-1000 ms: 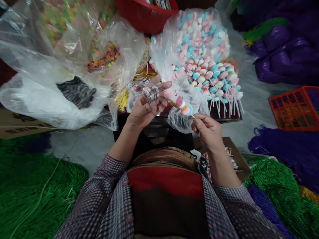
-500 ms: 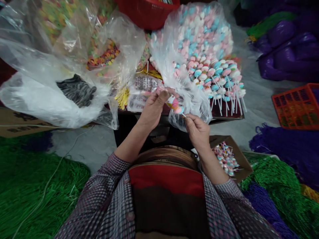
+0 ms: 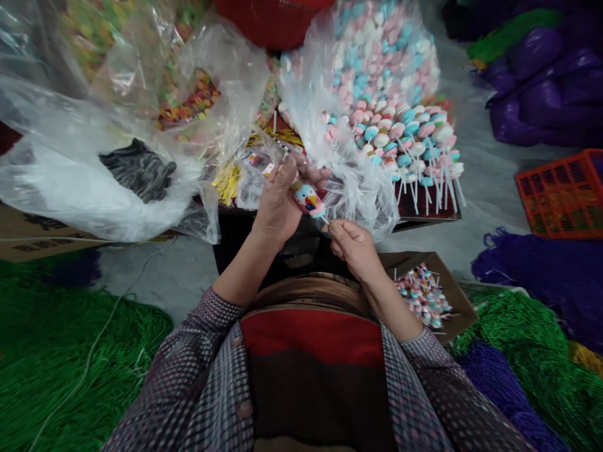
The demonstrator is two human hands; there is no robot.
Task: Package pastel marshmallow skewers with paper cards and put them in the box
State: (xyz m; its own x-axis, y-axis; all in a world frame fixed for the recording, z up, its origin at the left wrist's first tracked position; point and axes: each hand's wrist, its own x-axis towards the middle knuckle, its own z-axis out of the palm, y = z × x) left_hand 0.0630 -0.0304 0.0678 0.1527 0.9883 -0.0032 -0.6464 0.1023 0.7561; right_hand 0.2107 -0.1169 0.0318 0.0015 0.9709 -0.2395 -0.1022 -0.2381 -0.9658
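Observation:
Between my hands is a marshmallow lollipop point(image 3: 309, 201), pink and pale blue, in a clear wrapper printed in colours. My right hand point(image 3: 352, 243) pinches its white stick from below, thumb against finger. My left hand point(image 3: 279, 204) is curled around the wrapped upper end, the fingertips partly hidden behind it. Just beyond my left hand lie printed clear wrappers point(image 3: 257, 164) and gold twist ties point(image 3: 227, 186). Farther right, many unwrapped marshmallow lollipops point(image 3: 409, 141) are heaped at the table edge with their sticks pointing toward me.
Large clear bags of ring-shaped candies point(image 3: 193, 97) and pink-blue marshmallows point(image 3: 377, 50) stand at the back, near a red basin point(image 3: 277, 25). A cardboard box point(image 3: 459, 307) of wrapped lollipops sits low on my right. An orange crate point(image 3: 560, 194) and green cords point(image 3: 70, 358) flank the table.
Both hands have shifted a little left with the lollipop. The wrapper now covers the candy further down, and its printed face has turned toward me.

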